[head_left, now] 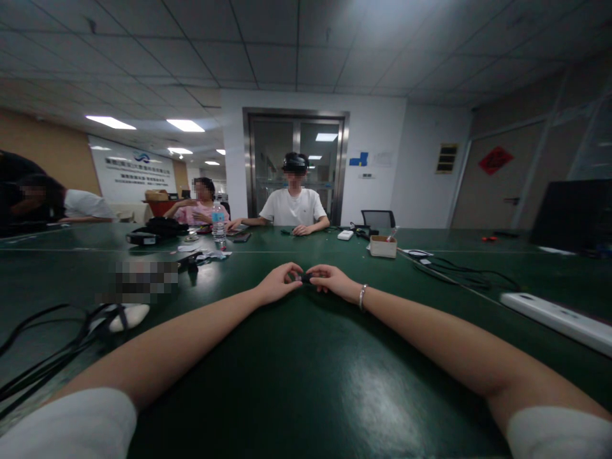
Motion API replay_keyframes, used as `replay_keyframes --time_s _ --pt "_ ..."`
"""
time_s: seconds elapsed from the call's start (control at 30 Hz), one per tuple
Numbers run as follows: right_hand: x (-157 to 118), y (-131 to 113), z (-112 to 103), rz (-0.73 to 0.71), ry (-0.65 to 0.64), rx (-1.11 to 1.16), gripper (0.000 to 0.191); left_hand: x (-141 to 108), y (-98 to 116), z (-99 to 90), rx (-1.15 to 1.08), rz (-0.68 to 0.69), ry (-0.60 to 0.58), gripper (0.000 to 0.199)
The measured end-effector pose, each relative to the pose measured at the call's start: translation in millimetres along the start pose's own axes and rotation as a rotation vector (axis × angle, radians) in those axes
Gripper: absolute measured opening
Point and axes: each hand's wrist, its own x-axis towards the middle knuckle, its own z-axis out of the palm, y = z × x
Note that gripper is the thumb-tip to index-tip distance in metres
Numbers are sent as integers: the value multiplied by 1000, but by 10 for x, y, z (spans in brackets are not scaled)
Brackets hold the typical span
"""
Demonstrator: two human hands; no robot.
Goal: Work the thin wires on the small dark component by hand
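My left hand [281, 282] and my right hand [333, 281] meet near the middle of the green table [268, 376]. Between their fingertips is a small black object [306, 278], too small and dark for me to tell its kind. My left thumb and fingers close on its left end. My right thumb and forefinger pinch its right end. A silvery bracelet [363, 297] circles my right wrist. Both forearms reach in from the lower corners of the view.
A white power strip [557, 317] and dark cables [461, 275] lie at right. A small box [383, 247] stands beyond my right hand. Far left are a water bottle [218, 223], a black bag [157, 231] and more cables [52, 357]. A person [294, 207] sits opposite.
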Motion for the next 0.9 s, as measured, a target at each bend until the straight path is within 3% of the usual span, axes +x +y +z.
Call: replay_keyframes --time_s 0.2,0.4,0.57,0.73,0.9 --pt "6 -4 1 16 3 18 24 -5 18 -4 -45 -44 -32 32" --pt "1 -19 3 34 9 32 23 -10 15 -4 -11 6 25 36" --pt "7 -13 1 28 2 29 23 -3 6 3 -53 -61 -38 34" --pt "3 -19 4 32 9 27 22 -11 7 -5 13 22 22 36" --pt "4 -25 11 31 5 18 22 -6 10 5 -73 -54 -59 34"
